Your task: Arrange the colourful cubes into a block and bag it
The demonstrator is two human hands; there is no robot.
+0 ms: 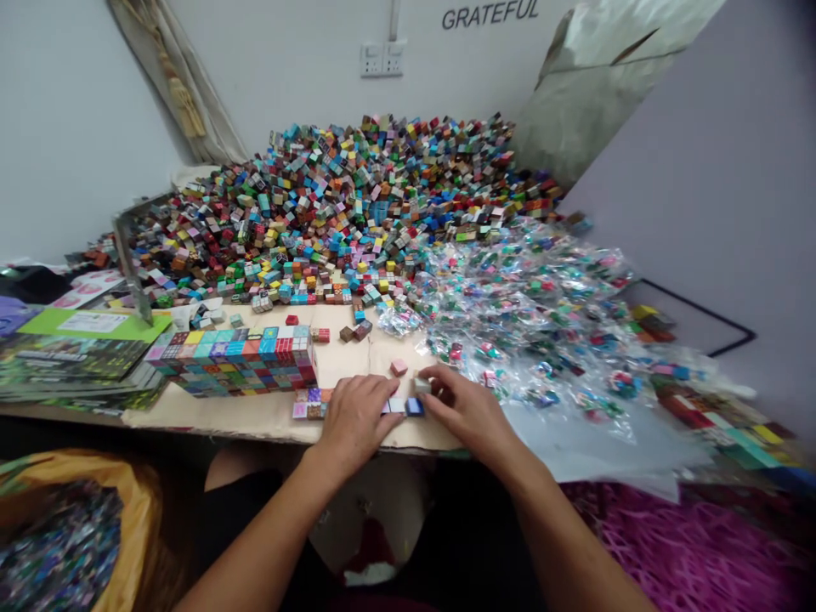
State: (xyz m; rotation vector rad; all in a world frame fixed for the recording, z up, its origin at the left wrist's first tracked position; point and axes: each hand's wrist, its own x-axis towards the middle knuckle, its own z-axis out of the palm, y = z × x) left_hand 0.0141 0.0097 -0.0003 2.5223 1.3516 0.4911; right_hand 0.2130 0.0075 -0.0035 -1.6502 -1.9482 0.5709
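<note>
Pinching a pale cube with the right hand, left hand open beside small cubes, cardboard edge just below

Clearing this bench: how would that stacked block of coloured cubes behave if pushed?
The stacked block of coloured cubes probably isn't solid: seams show between cubes, so a push could shift or spill them. The cardboard sheet beneath looks smooth, so it may slide.

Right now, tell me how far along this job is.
Done: a block of patterned cubes stands on the cardboard sheet. In hand: the left hand and right hand work a short cube row at the sheet's front edge. Remaining: the heap of loose cubes behind, plus plastic-bagged pieces alongside.
</note>
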